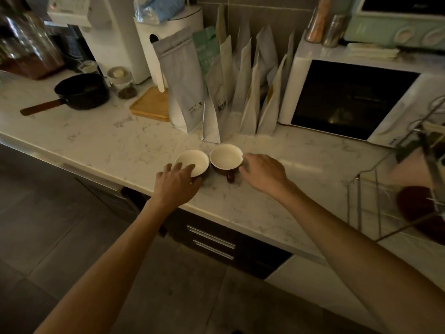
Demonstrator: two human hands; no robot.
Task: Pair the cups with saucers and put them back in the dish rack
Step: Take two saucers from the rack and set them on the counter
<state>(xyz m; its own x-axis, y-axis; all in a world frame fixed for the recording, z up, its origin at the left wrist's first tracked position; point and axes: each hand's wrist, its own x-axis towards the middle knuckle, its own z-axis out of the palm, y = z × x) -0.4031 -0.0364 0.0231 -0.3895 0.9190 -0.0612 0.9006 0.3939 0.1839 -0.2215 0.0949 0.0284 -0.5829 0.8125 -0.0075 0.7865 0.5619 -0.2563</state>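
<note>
Two brown cups with white insides stand side by side on the marble counter (pixel 301 165) near its front edge. My left hand (pixel 177 183) lies over the near rim of the left cup (pixel 193 160), its fingers curled on it. The right cup (pixel 226 156) has its handle pointing toward me; my right hand (pixel 263 173) touches its right side with fingers spread. A wire dish rack (pixel 366 203) stands at the right edge, holding a brown saucer (pixel 416 208) and a pinkish dish (pixel 409 169).
Several coffee bags (pixel 216 92) stand just behind the cups. A white microwave (pixel 349 97) sits at the back right, a black saucepan (pixel 79 91) and a wooden board (pixel 151 104) at the back left. Drawers (pixel 212 239) lie below the counter edge.
</note>
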